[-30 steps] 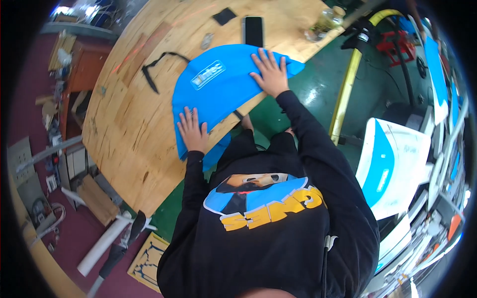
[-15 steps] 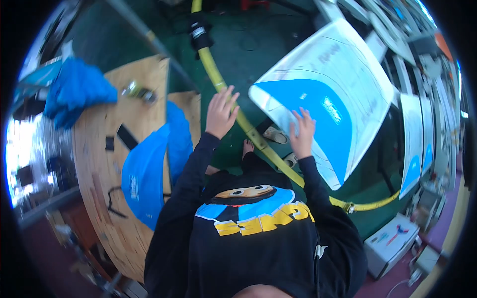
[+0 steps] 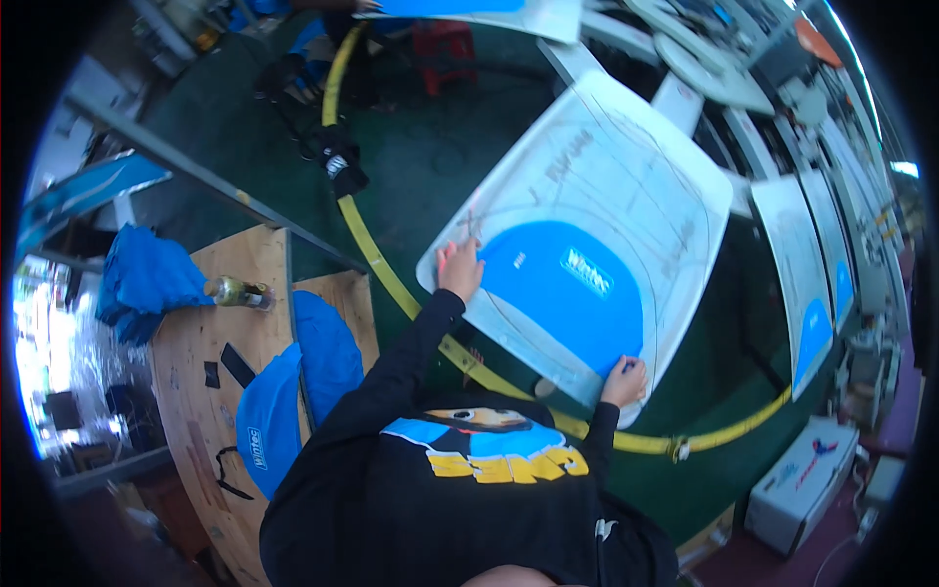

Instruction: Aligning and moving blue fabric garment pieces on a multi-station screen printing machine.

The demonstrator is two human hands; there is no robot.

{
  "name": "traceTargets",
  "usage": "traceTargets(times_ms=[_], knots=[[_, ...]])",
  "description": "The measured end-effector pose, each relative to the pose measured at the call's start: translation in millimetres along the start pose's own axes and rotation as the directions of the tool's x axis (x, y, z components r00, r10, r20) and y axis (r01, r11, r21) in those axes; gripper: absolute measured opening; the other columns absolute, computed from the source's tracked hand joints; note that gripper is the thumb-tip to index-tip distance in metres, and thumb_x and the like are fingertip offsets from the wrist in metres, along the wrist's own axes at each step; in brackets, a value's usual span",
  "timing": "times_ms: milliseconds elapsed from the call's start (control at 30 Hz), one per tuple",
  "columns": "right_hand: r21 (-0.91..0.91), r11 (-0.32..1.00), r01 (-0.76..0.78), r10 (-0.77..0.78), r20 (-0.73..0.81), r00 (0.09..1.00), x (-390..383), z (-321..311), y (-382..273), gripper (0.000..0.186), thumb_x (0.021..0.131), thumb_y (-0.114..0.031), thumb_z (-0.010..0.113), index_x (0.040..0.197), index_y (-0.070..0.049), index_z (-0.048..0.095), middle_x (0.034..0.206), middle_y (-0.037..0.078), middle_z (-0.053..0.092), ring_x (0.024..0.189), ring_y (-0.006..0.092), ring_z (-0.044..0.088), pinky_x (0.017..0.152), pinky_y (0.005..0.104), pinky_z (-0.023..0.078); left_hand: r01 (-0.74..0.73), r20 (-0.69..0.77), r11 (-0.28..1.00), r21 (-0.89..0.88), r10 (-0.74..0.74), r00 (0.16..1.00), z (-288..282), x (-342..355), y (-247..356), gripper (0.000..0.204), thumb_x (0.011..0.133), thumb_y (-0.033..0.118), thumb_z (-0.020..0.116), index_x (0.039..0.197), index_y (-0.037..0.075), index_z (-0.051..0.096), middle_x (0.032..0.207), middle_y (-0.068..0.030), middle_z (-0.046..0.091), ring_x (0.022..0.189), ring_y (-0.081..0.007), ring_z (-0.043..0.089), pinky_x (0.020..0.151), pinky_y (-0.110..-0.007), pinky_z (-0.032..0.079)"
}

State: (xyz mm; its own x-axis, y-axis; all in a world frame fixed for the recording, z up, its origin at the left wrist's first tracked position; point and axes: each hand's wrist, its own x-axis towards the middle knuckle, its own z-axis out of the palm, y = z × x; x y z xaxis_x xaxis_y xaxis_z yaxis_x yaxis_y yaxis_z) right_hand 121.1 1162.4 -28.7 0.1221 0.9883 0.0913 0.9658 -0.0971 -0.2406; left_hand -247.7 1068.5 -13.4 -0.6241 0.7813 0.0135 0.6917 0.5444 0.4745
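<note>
A blue fabric panel [image 3: 562, 293] with a curved far edge and a small white print lies on a pale, tilted board [image 3: 675, 186] marked with dark lines. At the panel's left corner my left hand [image 3: 460, 269] has its fingers closed on the blue edge. My right hand [image 3: 626, 380] is curled at the panel's near right corner, its fingertips pinching there. Between the hands the panel's straight near edge runs along the board's near side. Exactly how much cloth each hand holds is hidden by the fingers.
On my left a wooden table [image 3: 210, 333] carries blue fabric pieces [image 3: 269, 421], a crumpled blue pile [image 3: 152, 279], a jar [image 3: 240, 293] and black strips. A yellow rail [image 3: 377, 259] curves beneath the board. More boards [image 3: 797, 264] stand at right, near a white box [image 3: 802, 479].
Both hands, open above the board and floor before, have come onto the panel's two corners and closed. The view has shifted, with the board now nearer the middle.
</note>
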Motion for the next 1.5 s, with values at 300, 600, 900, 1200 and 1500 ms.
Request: traceTargets(times_ms=[300,600,900,1200,1500], knots=[[-0.249,0.929,0.274,-0.303,-0.087,0.949,29.6,20.7,-0.7,0.04,0.082,-0.023,0.066,0.115,-0.004,0.054,0.107,0.014,0.058,0.106,0.0324,0.054,0.083,0.045,0.047,0.026,0.049,0.952,-0.304,-0.012,0.999,-2.2,-22.9,-2.8,0.033,0.082,0.036,0.063,0.104,0.013,0.058,0.088,-0.0141,0.066,0.09,-0.032,0.061,0.083,-0.05,0.037],[0.027,0.966,0.256,-0.25,-0.149,0.957,-0.1,1.0,11.6,0.022,0.089,-0.017,0.056,0.105,-0.003,0.051,0.094,0.02,0.058,0.093,0.0382,0.057,0.076,0.0469,0.045,-0.086,0.099,0.943,-0.322,0.123,0.987,-28.2,-37.3,9.6,0.033,0.089,0.04,0.054,0.09,0.008,0.063,0.085,-0.0122,0.066,0.081,-0.0314,0.063,0.076,-0.045,0.042],[0.858,0.352,0.375,-0.55,-0.135,0.824,-64.8,-79.0,-167.1,0.018,0.097,-0.015,0.044,0.102,0.0,0.051,0.086,0.016,0.056,0.075,0.0266,0.053,0.07,0.0347,0.043,-0.068,0.11,0.532,-0.844,0.296,0.949,-73.9,-111.0,61.2,0.039,0.096,0.032,0.053,0.111,-0.004,0.06,0.087,-0.0073,0.064,0.081,-0.0093,0.055,0.076,-0.027,0.046],[0.993,0.084,0.085,-0.945,0.053,0.322,-187.8,-126.1,-269.6,0.022,0.098,-0.017,0.047,0.083,-0.002,0.051,0.071,0.0,0.044,0.067,0.0085,0.039,0.058,0.0256,0.035,0.022,-0.109,0.42,-0.907,-0.287,0.952,-186.2,-263.0,-69.0,0.043,0.093,0.031,0.058,0.118,-0.004,0.058,0.102,-0.0045,0.064,0.094,-0.0095,0.056,0.085,-0.026,0.046],[0.848,0.464,-0.256,-0.836,0.515,0.188,-263.4,-79.9,-303.9,0.036,0.101,-0.031,0.044,0.112,0.002,0.056,0.103,0.005,0.06,0.096,0.0113,0.054,0.086,0.0262,0.043,-0.21,-0.073,0.065,-0.976,-0.997,0.031,-155.5,-513.3,-117.7,0.038,0.089,0.021,0.061,0.12,0.0,0.055,0.111,-0.0073,0.059,0.105,-0.0149,0.054,0.09,-0.028,0.044]])
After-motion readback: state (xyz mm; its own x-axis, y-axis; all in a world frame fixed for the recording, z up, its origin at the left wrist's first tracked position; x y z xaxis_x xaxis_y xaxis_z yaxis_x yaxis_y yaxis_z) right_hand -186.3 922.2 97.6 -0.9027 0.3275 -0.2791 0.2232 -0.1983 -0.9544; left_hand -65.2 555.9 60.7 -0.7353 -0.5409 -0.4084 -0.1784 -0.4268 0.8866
